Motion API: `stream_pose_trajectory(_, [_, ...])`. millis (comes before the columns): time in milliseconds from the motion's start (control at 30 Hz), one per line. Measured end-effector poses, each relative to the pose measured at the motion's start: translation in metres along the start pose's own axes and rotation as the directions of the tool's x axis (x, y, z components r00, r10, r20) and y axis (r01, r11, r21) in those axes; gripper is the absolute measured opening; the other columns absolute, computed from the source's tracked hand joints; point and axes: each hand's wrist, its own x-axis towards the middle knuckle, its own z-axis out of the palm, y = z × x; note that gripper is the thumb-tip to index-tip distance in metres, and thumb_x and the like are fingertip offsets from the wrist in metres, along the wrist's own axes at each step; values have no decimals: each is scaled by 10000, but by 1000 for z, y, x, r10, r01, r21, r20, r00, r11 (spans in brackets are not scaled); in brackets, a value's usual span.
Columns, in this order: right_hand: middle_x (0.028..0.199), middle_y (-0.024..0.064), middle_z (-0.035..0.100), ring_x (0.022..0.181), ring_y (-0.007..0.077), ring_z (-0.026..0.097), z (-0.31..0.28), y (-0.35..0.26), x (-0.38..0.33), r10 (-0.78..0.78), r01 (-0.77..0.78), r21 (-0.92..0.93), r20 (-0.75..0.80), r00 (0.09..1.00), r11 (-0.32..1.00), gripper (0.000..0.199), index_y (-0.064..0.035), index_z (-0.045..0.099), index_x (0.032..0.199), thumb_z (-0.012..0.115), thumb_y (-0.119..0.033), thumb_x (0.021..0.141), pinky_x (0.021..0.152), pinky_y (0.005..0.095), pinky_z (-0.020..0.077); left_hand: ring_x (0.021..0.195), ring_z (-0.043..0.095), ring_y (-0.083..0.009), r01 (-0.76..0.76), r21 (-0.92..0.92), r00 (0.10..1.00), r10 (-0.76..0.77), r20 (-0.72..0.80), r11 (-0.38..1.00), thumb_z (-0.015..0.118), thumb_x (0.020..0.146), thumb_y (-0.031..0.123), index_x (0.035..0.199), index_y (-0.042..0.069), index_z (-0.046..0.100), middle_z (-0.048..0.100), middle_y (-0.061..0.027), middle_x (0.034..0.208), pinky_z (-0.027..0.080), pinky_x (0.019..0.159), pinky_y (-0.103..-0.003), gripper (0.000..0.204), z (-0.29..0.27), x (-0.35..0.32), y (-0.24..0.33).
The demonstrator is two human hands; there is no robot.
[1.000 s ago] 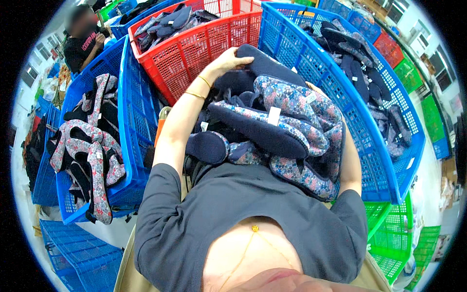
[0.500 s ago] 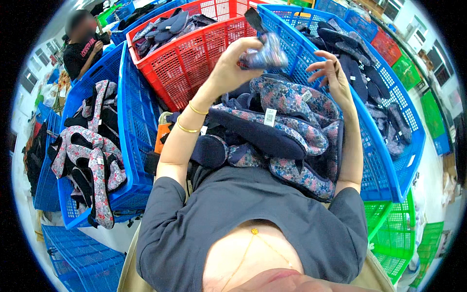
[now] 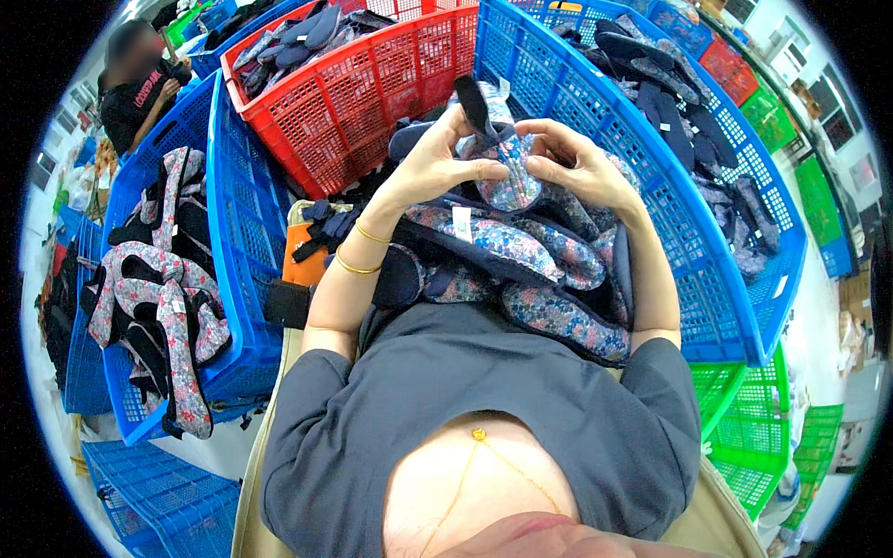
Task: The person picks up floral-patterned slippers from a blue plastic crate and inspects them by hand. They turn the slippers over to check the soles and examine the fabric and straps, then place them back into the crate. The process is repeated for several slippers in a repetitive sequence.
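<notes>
Landmark: lap pile [image 3: 521, 270] of floral and navy padded fabric pieces, on the person's lap.

Far left of pile: blue crate [image 3: 237, 251] on its side, holding more floral pieces [image 3: 163, 307]; another blue crate [image 3: 158, 507] lower left. Up-left of pile: red crate [image 3: 372, 102] with dark pieces. A co-worker [image 3: 139, 84] sits beyond it, top left.

Just above pile: left hand [image 3: 437, 163] pinches the floral piece [image 3: 507, 158], thumb on the front, fingers curled behind. Two gold bangles [image 3: 358, 251] on that wrist. Right hand [image 3: 577, 163] pinches the same piece from the other side, fingertips closed on its edge. The piece is held up clear of the pile, a dark strap sticking up from its top.

Right of pile: big blue crate [image 3: 707, 270] with dark pieces inside; green crates [image 3: 753, 437] lower right.

Handling, judged: the piece looks light, soft, padded, floppy; not fragile or slippery. Best gripped at stitched edges or the strap, both hands to keep it flat.

Counts: one piece in hand; lap pile maybe five or six, overlapping, cannot tell exactly; three blue crates clear, one red, at least two green.
</notes>
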Motion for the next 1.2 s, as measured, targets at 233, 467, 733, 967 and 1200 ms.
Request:
stream_pose_trajectory(233, [974,123,628,915,240,595,-4,6,2,-175,98,-342,-200,964,934,384,3,567,1249,592,-241,954,807,320,470,913,556,-81,198,-13,979,-198,-57,980,781,827,200,1111,5,615,621,-1,978,464,837,-241,382,-2,-11,10])
stream_pose_trajectory(467, [931,84,542,792,184,561,18,-12,-1,-251,186,-426,-100,963,885,393,-77,544,1322,569,-245,967,710,298,465,845,545,-44,206,-137,978,-209,-8,969,759,837,132,1083,48,624,609,36,901,449,755,-199,294,-1,-14,9])
stream_pose_trajectory(733, [965,110,627,869,198,641,27,-25,3,-271,188,-381,-177,946,905,288,13,597,1090,705,-126,863,750,276,502,908,549,-49,146,-126,985,-133,106,981,727,848,96,1104,32,593,604,29,986,463,827,-218,295,-2,-9,-1])
stream_pose_trajectory(967, [926,125,623,787,246,667,27,-24,6,-377,273,-464,-148,914,843,258,-6,602,1039,715,-140,848,666,311,536,978,533,-59,131,-90,983,-117,141,987,731,842,87,1107,21,586,601,20,1019,446,898,-242,309,-3,-10,-15])
stream_pose_trajectory(1200, [916,85,675,806,143,640,19,-7,2,-249,187,-207,-338,908,960,192,0,648,1016,704,-97,860,726,282,511,956,526,-66,133,-24,974,-126,188,991,728,834,97,1137,4,571,581,10,1043,459,877,-242,354,-1,-5,0])
